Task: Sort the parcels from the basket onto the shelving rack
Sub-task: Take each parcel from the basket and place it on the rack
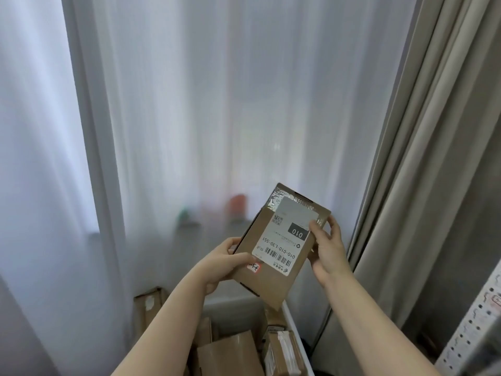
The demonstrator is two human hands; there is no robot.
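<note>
I hold a flat brown cardboard parcel [273, 275] up in front of me with both hands, its white shipping label facing me upside down. My left hand [227, 257] grips its lower left edge, thumb on the front near a small red-and-white sticker. My right hand [326, 248] grips its right edge, thumb on the label. Below, a white basket [294, 318] holds several more cardboard parcels [230, 354]. A perforated post of the shelving rack [471, 332] shows at the lower right corner.
White sheer curtains [189, 118] hang straight ahead, with blurred objects on a sill behind them. A beige heavy curtain [423, 158] hangs on the right, between the basket and the rack. Another cardboard box [149, 308] stands upright left of the basket.
</note>
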